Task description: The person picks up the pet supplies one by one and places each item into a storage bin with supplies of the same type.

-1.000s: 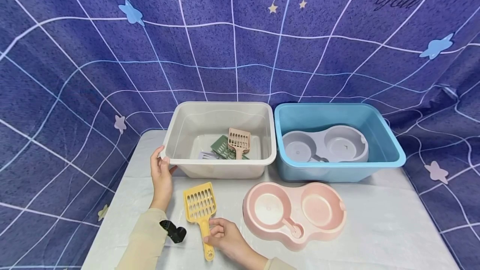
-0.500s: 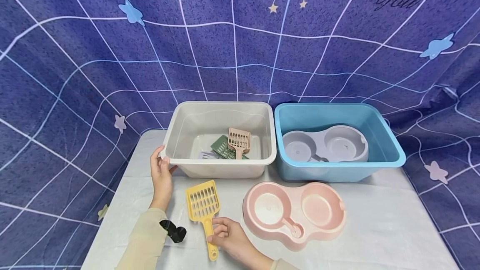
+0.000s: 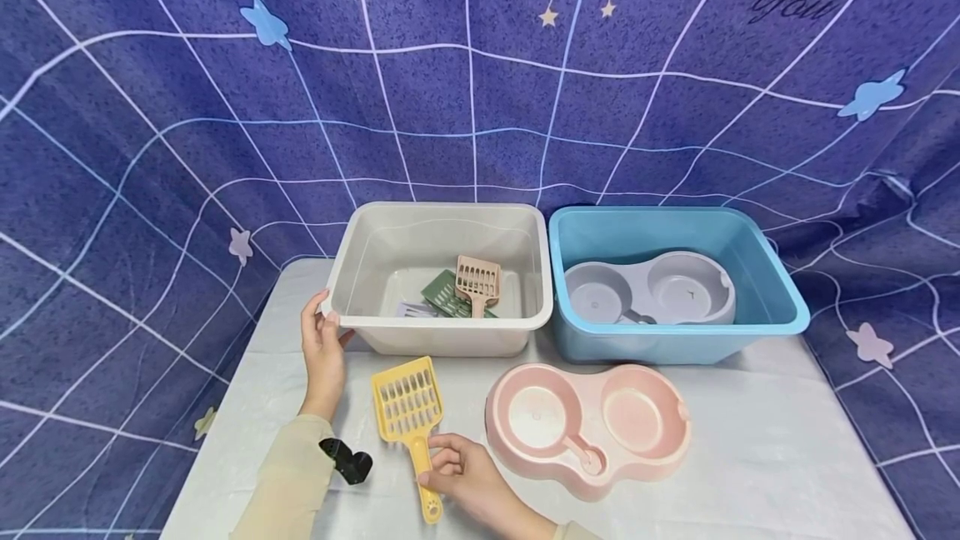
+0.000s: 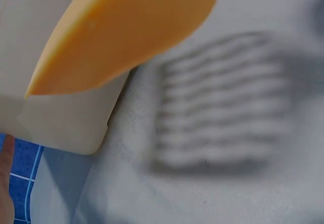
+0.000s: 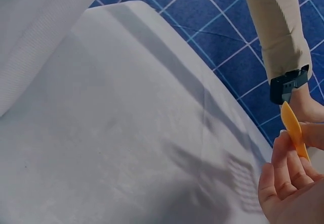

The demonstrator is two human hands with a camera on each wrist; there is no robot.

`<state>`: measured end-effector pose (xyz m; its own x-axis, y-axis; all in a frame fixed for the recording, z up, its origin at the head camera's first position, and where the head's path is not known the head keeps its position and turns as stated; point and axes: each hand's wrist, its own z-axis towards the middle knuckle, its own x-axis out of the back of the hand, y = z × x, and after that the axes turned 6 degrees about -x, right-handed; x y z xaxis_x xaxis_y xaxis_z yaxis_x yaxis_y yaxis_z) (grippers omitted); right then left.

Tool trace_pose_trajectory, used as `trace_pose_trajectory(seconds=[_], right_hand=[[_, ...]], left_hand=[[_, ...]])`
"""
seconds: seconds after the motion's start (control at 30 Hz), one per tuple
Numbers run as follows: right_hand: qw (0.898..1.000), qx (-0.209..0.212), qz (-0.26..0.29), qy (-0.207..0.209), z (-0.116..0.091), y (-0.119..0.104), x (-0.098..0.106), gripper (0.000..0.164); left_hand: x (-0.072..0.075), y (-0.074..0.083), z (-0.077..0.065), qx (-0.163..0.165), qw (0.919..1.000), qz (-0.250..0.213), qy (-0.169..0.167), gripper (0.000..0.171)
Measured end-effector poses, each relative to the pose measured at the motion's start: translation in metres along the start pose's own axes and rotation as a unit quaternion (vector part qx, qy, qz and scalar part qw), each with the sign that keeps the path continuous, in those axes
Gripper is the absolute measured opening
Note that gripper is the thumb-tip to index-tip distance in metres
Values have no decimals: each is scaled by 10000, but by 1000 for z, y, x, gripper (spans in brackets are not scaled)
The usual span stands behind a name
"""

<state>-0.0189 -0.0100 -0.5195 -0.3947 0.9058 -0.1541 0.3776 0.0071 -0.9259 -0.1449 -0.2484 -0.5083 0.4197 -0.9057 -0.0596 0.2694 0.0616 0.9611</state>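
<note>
A yellow litter scoop (image 3: 412, 436) hangs over the table, its slotted head toward the beige litter box. My right hand (image 3: 471, 480) pinches its handle between thumb and fingers. In the left wrist view the scoop (image 4: 142, 29) looms close, with its slotted shadow on the cloth apart from it. Edge-on, the scoop (image 5: 292, 125) shows thin in the right wrist view. My left hand (image 3: 324, 361) grips the front left corner of the beige litter box (image 3: 450, 342). Inside that box lie a pinkish-beige scoop (image 3: 478, 303), a green scoop (image 3: 437, 293) and a pale lavender slotted piece (image 3: 415, 311).
Right beside the beige box stands a blue litter box (image 3: 675, 348) with a grey double pet bowl (image 3: 639, 280) in it. A pink double pet bowl (image 3: 590, 444) sits in front, right of my right hand. Patterned blue cloth (image 3: 480, 90) hangs behind the white-covered table (image 3: 757, 457).
My right hand has shifted slightly to the right with the yellow litter scoop, whose head also moved a little toward the box. My left hand stays at the corner.
</note>
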Motion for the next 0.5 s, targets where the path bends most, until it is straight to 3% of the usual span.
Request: trace_pose_trajectory(seconds=[0.5], right_hand=[[9997, 7, 178, -157, -14, -9, 11, 42]], left_hand=[[0, 1, -1, -52, 10000, 22, -45, 43]])
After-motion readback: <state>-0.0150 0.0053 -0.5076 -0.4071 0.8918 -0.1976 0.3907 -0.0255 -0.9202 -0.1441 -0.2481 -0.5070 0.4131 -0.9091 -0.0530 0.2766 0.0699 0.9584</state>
